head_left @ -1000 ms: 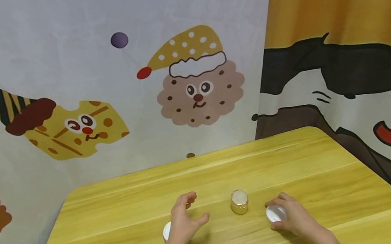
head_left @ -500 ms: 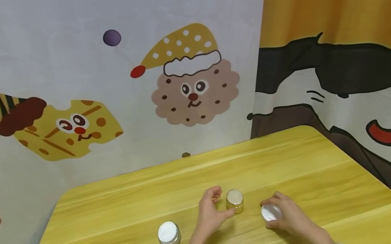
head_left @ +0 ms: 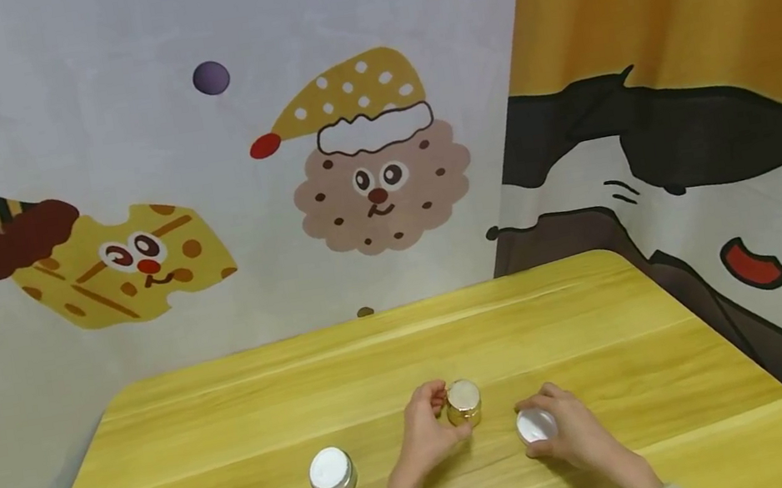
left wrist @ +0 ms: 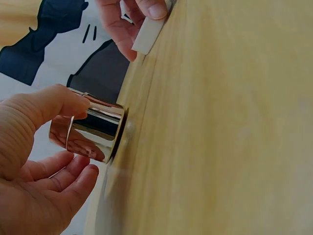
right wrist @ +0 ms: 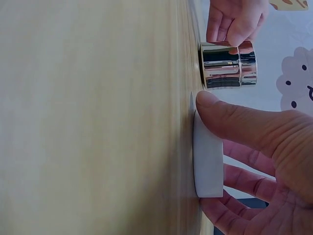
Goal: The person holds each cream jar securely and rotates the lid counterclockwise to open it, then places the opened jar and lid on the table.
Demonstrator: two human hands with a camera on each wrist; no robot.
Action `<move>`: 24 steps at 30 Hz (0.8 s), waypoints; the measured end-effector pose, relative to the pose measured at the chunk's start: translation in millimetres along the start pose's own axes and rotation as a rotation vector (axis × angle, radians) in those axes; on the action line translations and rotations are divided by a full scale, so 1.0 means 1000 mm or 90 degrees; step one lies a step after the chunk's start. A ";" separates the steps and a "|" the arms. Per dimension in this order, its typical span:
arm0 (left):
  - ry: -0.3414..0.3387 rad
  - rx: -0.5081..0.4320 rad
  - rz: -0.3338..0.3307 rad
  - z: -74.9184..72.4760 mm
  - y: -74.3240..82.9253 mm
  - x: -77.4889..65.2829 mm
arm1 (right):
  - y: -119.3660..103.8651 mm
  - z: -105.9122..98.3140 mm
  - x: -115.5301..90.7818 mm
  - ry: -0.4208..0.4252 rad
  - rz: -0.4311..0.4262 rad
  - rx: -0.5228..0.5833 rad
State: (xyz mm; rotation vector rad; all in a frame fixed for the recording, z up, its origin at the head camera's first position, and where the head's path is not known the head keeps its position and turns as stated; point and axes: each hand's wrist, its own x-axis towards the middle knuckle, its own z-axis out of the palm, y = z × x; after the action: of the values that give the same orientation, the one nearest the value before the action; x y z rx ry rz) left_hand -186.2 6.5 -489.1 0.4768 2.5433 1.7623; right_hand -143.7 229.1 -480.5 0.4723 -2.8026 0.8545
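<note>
Around the near and left sides of a shiny gold jar point(head_left: 465, 408) is my left hand point(head_left: 425, 433), thumb in front and fingers behind. In the left wrist view the thumb tip lies over the gold jar point(left wrist: 100, 134), while the other fingers curve loosely just below it. The jar stands upright on the table. To its right, my right hand point(head_left: 574, 429) pinches a white round lid point(head_left: 536, 425) between thumb and fingers. The right wrist view shows the white lid point(right wrist: 208, 159) edge-on, low at the table surface.
A clear jar with a white top point(head_left: 332, 474) stands left of my left hand. The wooden table point(head_left: 234, 411) has a far edge close to a cartoon-printed curtain point(head_left: 269, 237).
My left hand has moved right, away from the white-topped jar, to the gold jar. My right hand keeps its hold on the white lid. The head view has shifted slightly.
</note>
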 end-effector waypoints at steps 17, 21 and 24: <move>0.012 -0.004 -0.006 0.008 -0.008 0.007 | -0.001 0.000 0.001 -0.007 0.017 0.005; 0.015 -0.005 0.009 0.007 -0.009 0.006 | 0.000 0.000 0.000 -0.005 0.012 0.008; 0.016 -0.007 0.020 0.007 -0.010 0.005 | -0.001 0.000 0.000 -0.006 0.018 0.010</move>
State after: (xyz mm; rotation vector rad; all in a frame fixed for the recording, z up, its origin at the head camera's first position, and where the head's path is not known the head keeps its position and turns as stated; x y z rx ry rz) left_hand -192.6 11.0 -500.4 0.5007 2.5553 1.8029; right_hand -143.7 228.6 -480.0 0.4407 -2.8196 0.8835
